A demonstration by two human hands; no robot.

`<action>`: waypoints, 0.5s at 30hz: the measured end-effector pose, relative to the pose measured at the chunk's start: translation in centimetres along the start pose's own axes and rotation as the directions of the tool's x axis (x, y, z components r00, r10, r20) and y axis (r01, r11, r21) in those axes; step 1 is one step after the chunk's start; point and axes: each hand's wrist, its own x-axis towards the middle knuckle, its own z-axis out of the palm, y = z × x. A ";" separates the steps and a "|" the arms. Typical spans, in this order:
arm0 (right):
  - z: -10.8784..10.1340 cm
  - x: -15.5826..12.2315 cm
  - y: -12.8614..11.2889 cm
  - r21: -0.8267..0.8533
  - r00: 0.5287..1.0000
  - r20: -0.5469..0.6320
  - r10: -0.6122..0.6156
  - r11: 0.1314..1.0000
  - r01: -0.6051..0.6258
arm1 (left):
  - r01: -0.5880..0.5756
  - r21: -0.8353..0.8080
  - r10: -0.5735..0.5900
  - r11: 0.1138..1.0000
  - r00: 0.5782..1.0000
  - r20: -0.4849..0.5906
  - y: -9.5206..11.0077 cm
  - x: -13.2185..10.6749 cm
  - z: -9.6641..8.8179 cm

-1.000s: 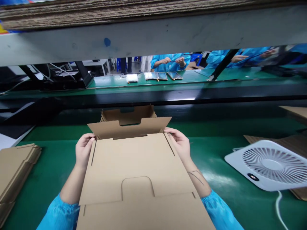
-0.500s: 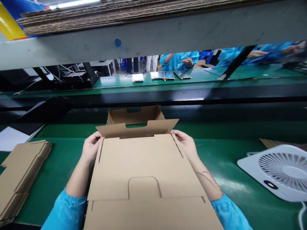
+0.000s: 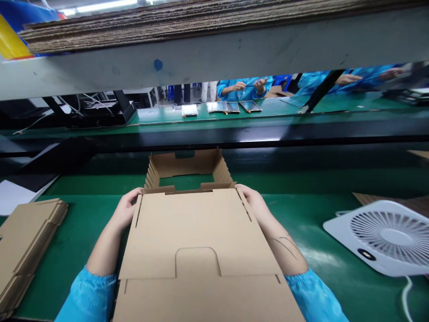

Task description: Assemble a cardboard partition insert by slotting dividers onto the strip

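A flat brown cardboard box blank (image 3: pixel 197 241) lies in front of me on the green bench (image 3: pixel 301 214), with a cut tab outline in its middle. My left hand (image 3: pixel 127 209) grips its far left corner, fingers curled over the edge. My right hand (image 3: pixel 252 202) grips the far right corner the same way. The blank's far flap (image 3: pixel 189 188) is folded down almost flat. Just beyond it stands a row of folded cardboard boxes (image 3: pixel 187 165), open towards me.
A stack of flat cardboard blanks (image 3: pixel 23 241) lies at the left. A white fan (image 3: pixel 382 235) lies at the right. A shelf loaded with cardboard sheets (image 3: pixel 201 18) hangs overhead. Across a farther bench, people in blue coats (image 3: pixel 244 87) handle flat screens (image 3: pixel 231 106).
The blank's far flap stood up before and is now folded down nearly flat. Both hands stayed at the far corners. The view shifted slightly.
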 end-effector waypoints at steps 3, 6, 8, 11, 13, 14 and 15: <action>0.2 0.2 -0.6 0.161 0.991 -0.059 0.119 0.981 -0.109 | 0.009 -0.159 -0.018 0.987 0.998 -0.056 -0.4 0.0 0.1; 0.2 0.0 -1.2 0.212 0.987 -0.053 0.153 0.967 -0.139 | -0.023 -0.168 0.009 0.985 0.997 -0.080 -0.8 0.2 0.3; 0.2 -0.1 -1.4 0.181 0.993 -0.032 0.114 0.978 -0.107 | -0.041 -0.170 0.024 0.985 0.995 -0.098 -1.1 0.4 0.3; 0.0 -0.2 -1.4 0.142 0.998 0.003 0.058 0.988 -0.058 | -0.083 -0.176 0.060 0.981 0.990 -0.131 -1.5 0.7 0.3; -0.1 -0.2 -1.4 0.129 1.000 0.005 0.027 0.991 -0.027 | -0.114 -0.176 0.094 0.978 0.989 -0.117 -1.4 0.7 0.1; -0.1 -0.2 -1.4 0.124 1.000 0.006 0.009 0.992 -0.010 | -0.125 -0.182 0.109 0.975 0.990 -0.092 -1.2 0.6 0.0; -0.2 -0.3 -1.4 0.120 1.000 0.013 -0.011 0.993 0.009 | -0.129 -0.193 0.120 0.973 0.991 -0.058 -1.0 0.5 -0.2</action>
